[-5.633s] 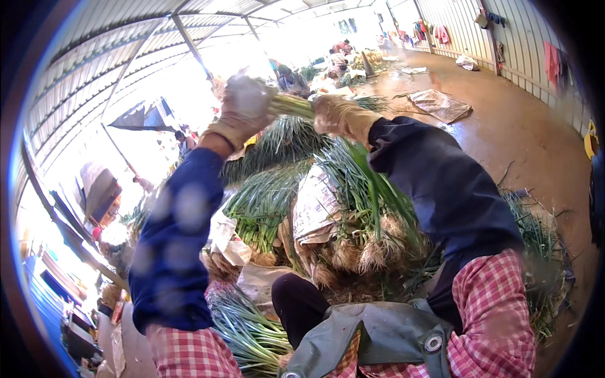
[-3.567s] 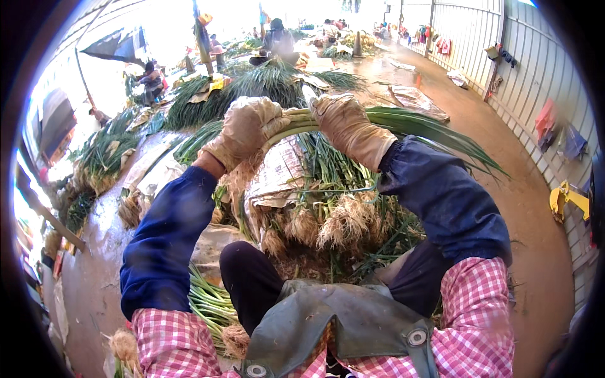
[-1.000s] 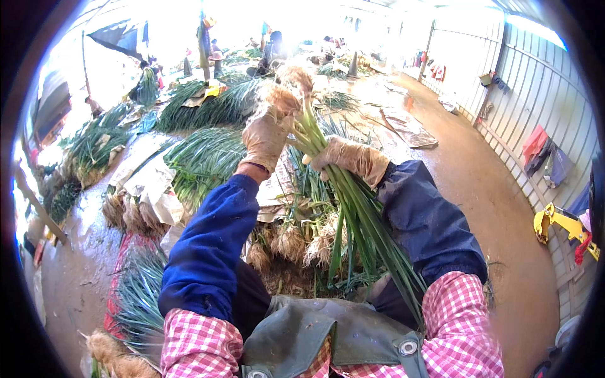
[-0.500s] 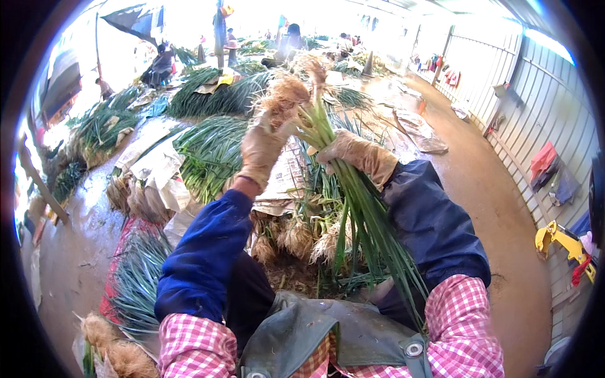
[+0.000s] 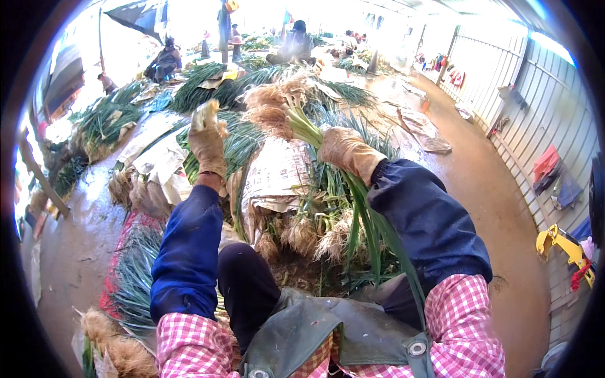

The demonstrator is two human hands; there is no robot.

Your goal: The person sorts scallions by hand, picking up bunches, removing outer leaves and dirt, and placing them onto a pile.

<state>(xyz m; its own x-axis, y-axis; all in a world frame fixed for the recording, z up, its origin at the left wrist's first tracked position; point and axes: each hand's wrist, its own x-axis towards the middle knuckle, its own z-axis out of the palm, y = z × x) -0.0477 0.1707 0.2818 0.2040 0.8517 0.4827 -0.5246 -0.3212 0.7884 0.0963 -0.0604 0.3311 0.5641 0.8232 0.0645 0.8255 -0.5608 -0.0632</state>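
Note:
My right hand, in a soiled tan glove, is wrapped round a bunch of spring onions. The bunch's hairy roots point up and to the left, and its long green leaves hang beside my right forearm toward my lap. To the left, apart from the bunch, my left hand is raised in a similar glove. Its fingers are held together, with pale tips; whatever may be between them is too small to make out. Below the hands lie more spring onions, roots toward me, partly under a printed pale sack.
A leafy bundle on red netting lies at my left, with root clumps nearer me. Further heaps of spring onions and several people fill the background. Along the right run a brown floor strip and a corrugated wall.
My left hand has come away from the roots and moved left. The bunch in my right hand has tilted further left, its roots now lower.

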